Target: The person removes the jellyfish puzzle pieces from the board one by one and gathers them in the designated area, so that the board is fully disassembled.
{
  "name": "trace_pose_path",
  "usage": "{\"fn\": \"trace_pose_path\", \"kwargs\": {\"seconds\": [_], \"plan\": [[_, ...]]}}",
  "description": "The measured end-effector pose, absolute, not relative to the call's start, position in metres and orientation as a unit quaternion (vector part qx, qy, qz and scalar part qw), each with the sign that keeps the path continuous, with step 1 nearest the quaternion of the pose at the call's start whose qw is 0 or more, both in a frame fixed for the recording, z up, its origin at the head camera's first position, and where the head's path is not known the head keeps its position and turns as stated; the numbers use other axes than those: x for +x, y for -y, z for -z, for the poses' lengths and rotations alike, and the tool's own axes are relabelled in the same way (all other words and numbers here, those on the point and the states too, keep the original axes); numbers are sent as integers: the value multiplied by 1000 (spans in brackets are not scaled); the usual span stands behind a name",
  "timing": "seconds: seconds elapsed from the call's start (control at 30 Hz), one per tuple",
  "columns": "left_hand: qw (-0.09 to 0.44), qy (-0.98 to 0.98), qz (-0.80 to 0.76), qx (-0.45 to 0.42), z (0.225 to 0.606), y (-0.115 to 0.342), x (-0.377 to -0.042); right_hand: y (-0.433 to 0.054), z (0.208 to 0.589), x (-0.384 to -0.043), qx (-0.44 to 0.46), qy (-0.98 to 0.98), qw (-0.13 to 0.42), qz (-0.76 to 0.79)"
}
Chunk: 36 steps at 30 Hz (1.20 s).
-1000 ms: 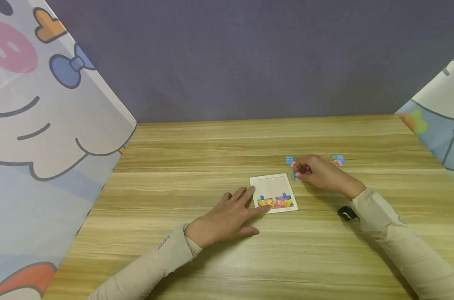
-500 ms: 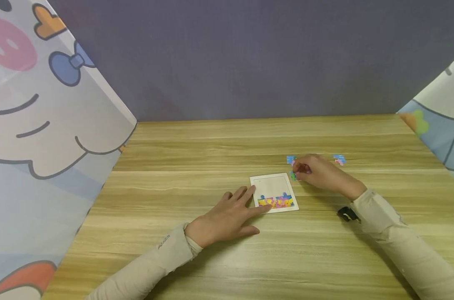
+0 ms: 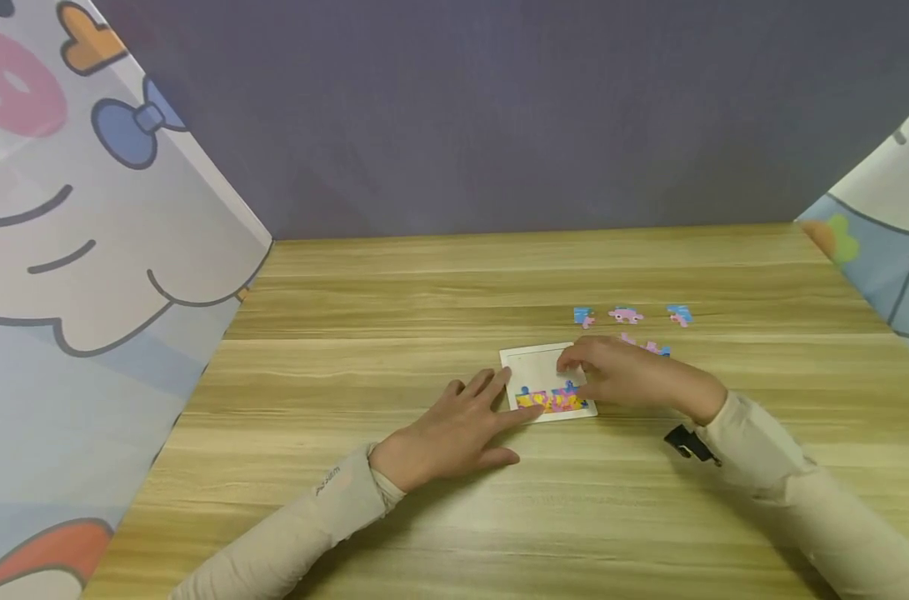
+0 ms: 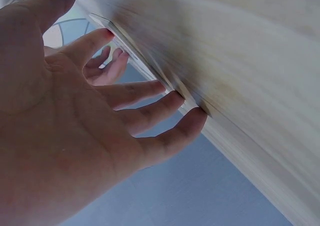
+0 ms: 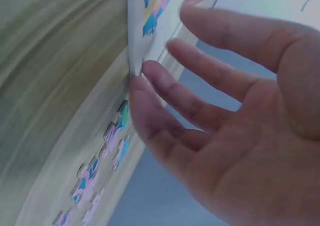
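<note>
A small white puzzle tray (image 3: pixel 544 367) lies on the table, its lower part filled with a strip of yellow, pink and blue puzzle pieces (image 3: pixel 551 402). My left hand (image 3: pixel 454 429) rests flat at the tray's left side, fingers spread, with fingertips on its left edge and the index finger over the bottom border. Over the tray's right side hovers my right hand (image 3: pixel 626 375), palm facing down. In the right wrist view its fingers (image 5: pixel 210 30) are loosely bent and nothing shows between thumb and index finger.
Several loose puzzle pieces lie right of the tray: a blue-pink one (image 3: pixel 584 317), a pink one with eyes (image 3: pixel 625 315), another blue-pink one (image 3: pixel 679 315) and a pink-blue one (image 3: pixel 656 348). A black clip-like object (image 3: pixel 690 443) is by the right cuff. A grey panel (image 3: pixel 499 125) stands behind.
My right hand has moved left and nearer, from over the loose pieces to the tray's right side, uncovering the pink piece with eyes. My left hand has stayed in place.
</note>
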<state>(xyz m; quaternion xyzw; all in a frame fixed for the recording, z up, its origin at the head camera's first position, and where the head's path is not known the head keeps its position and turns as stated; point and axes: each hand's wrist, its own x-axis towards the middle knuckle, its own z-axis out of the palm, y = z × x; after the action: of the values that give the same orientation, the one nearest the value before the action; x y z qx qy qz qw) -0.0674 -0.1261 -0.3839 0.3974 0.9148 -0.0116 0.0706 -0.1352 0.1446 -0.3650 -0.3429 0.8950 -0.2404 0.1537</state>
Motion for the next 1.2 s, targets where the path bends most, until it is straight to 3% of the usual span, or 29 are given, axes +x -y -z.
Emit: {"fn": "trace_pose_path", "kwargs": {"seconds": [0.37,0.67,1.2], "plan": [[77,-916,7,394,384,126,-68,-139,373,-129,-356,-906,96,207],[83,-917,-1,389,383,127,-67,-135,372,-130,-352,-901,141,213],[72,-916,-1,393,384,127,-68,-136,373,-130,-345,-896,170,223]]}}
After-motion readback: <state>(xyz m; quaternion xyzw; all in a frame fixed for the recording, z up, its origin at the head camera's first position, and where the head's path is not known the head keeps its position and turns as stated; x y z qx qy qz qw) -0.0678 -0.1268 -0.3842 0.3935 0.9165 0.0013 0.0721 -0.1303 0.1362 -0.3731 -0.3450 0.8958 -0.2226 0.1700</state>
